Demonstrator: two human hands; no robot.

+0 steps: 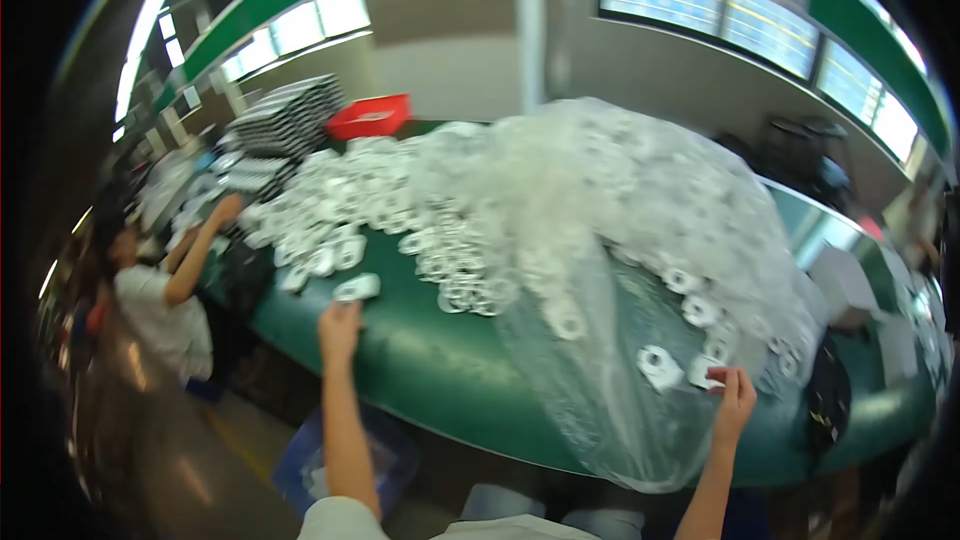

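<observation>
My left hand (pixel 340 328) is raised over the green table's front edge, fingers closed on the near end of a white plastic part (pixel 357 287). Further right, my right hand (pixel 735 392) reaches over a clear plastic bag, its thumb and fingers pinched at a similar flat white piece (pixel 703 370). Beside that piece lies a white part with a round hole (pixel 658 367), on the bag's film. White ring-shaped parts (pixel 465 265) are heaped between my hands, and a large bag (pixel 650 170) full of them bulges behind. Motion blur softens the fingertips.
A co-worker (pixel 165 290) reaches over the table's left end. Stacked grey trays (pixel 288 115) and a red bin (pixel 370 116) stand at the back left. White boxes (pixel 843 285) are on the right. Below the table edge is a blue container (pixel 345 460).
</observation>
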